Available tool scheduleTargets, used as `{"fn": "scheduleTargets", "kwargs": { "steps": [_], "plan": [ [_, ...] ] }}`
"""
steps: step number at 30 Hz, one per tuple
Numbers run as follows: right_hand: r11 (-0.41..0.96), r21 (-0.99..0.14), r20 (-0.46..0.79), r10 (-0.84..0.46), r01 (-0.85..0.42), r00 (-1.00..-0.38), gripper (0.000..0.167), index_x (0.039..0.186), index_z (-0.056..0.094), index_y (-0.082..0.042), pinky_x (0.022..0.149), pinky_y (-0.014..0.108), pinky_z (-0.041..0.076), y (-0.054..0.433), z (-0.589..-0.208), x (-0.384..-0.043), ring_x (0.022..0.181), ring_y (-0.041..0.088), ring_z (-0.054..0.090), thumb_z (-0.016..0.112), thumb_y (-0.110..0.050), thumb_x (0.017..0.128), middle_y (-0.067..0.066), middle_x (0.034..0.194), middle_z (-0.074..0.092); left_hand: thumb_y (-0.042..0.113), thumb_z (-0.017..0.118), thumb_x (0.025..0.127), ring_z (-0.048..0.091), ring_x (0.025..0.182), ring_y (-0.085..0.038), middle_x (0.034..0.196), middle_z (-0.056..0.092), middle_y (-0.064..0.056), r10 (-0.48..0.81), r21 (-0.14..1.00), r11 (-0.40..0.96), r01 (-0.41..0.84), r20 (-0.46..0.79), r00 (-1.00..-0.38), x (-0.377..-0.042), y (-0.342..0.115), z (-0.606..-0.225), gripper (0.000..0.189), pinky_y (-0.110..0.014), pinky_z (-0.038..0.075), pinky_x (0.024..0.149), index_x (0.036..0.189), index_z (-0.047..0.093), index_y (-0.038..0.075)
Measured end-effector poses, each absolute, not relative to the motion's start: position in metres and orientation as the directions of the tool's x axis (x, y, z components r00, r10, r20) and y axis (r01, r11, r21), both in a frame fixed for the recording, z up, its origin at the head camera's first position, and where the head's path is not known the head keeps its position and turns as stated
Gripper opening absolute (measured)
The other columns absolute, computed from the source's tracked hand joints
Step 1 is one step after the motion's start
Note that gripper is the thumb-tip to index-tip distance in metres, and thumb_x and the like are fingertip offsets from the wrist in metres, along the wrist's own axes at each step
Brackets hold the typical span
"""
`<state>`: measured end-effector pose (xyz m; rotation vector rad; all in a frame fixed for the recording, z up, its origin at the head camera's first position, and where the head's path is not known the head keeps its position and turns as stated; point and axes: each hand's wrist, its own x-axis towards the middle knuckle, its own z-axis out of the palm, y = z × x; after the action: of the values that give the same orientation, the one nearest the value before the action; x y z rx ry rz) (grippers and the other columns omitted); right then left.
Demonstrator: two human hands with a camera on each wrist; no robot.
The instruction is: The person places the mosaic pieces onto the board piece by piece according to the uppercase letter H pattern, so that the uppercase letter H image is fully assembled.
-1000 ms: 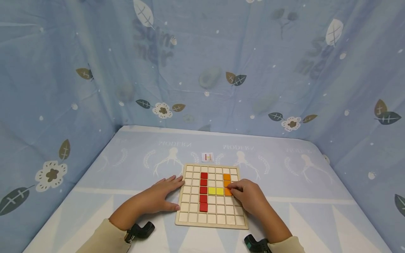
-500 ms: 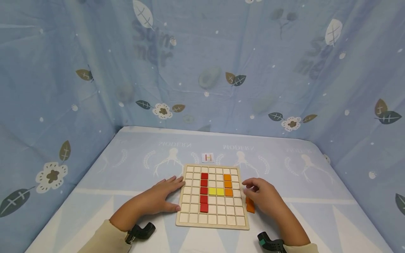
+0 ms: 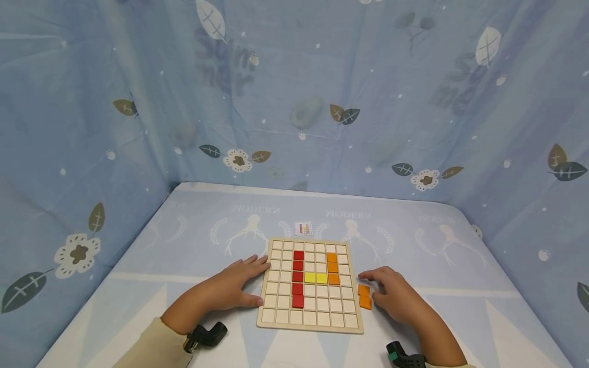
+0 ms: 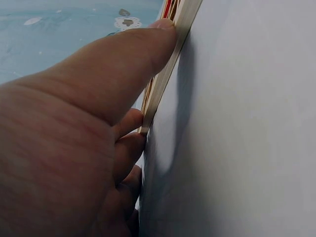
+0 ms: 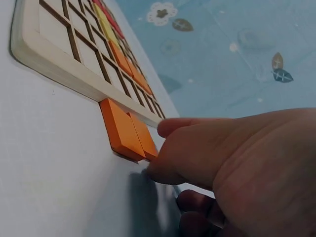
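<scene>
A wooden grid board (image 3: 309,327) lies flat on the table. Several red tiles (image 3: 298,276) form a column in its cells, with two yellow tiles (image 3: 310,277) running right from the middle one. Three orange tiles (image 3: 332,268) fill cells in a column at the right. My left hand (image 3: 236,286) rests along the board's left edge, its thumb touching the wooden side in the left wrist view. Beside the right edge lie two loose orange tiles (image 5: 121,129). My right hand (image 3: 393,295) hovers by them, thumb and index finger spread, holding nothing.
Behind the board lies a small card (image 3: 303,228) printed with a coloured grid. A pale patterned cloth (image 3: 414,245) covers the table. Blue patterned curtains (image 3: 294,97) enclose the back and sides.
My right hand has let go of the lowest orange tile on the board and moved right to the loose orange tiles, uncovering them. The left hand has stayed at the board's edge.
</scene>
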<state>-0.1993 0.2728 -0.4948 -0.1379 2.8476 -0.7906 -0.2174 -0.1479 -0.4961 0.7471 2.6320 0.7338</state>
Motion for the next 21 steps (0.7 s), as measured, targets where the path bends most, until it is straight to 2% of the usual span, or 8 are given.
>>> {"fn": "scheduleTargets", "kwargs": {
  "steps": [7, 13, 19, 21],
  "plan": [
    [0.851, -0.523, -0.163, -0.155, -0.048, -0.974, 0.041, 0.120, 0.074, -0.038, 0.105, 0.055, 0.051, 0.2743, -0.4957, -0.1989, 0.121, 0.023, 0.056, 0.079, -0.010, 0.091, -0.003, 0.130, 0.063, 0.052, 0.081, 0.088, 0.016, 0.163, -0.030, 0.173, 0.027, 0.003, 0.552, 0.547, 0.739, 0.393, -0.157, -0.819, -0.2180, -0.1485, -0.4971, 0.094, -0.058, 0.010, 0.131, 0.165, 0.036, 0.021],
    [0.849, -0.524, -0.132, -0.160, -0.068, -0.978, 0.037, 0.116, 0.076, -0.036, 0.103, 0.049, 0.051, 0.2737, -0.4966, -0.1974, 0.115, 0.018, 0.057, 0.078, -0.008, 0.092, -0.006, 0.120, 0.063, 0.051, 0.081, 0.088, 0.016, 0.163, -0.030, 0.173, 0.027, 0.003, 0.552, 0.551, 0.737, 0.391, -0.157, -0.819, -0.2185, -0.1483, -0.4974, 0.094, -0.058, 0.010, 0.131, 0.165, 0.036, 0.022],
    [0.836, -0.543, -0.127, -0.171, -0.076, -0.977, 0.034, 0.116, 0.075, -0.033, 0.110, 0.053, 0.049, 0.2742, -0.4970, -0.1965, 0.121, 0.019, 0.060, 0.077, -0.008, 0.093, -0.006, 0.119, 0.064, 0.052, 0.082, 0.087, 0.016, 0.163, -0.029, 0.173, 0.027, 0.004, 0.544, 0.547, 0.744, 0.385, -0.160, -0.824, -0.2181, -0.1478, -0.4977, 0.094, -0.057, 0.010, 0.131, 0.165, 0.036, 0.022],
    [0.834, -0.545, -0.139, -0.189, -0.084, -0.972, 0.038, 0.122, 0.073, -0.034, 0.110, 0.052, 0.049, 0.2752, -0.4961, -0.1959, 0.119, 0.018, 0.059, 0.076, -0.009, 0.094, -0.008, 0.118, 0.064, 0.051, 0.082, 0.087, 0.016, 0.163, -0.030, 0.174, 0.026, 0.003, 0.545, 0.546, 0.744, 0.386, -0.161, -0.823, -0.2177, -0.1474, -0.4977, 0.095, -0.058, 0.011, 0.131, 0.165, 0.036, 0.021]
  ]
}}
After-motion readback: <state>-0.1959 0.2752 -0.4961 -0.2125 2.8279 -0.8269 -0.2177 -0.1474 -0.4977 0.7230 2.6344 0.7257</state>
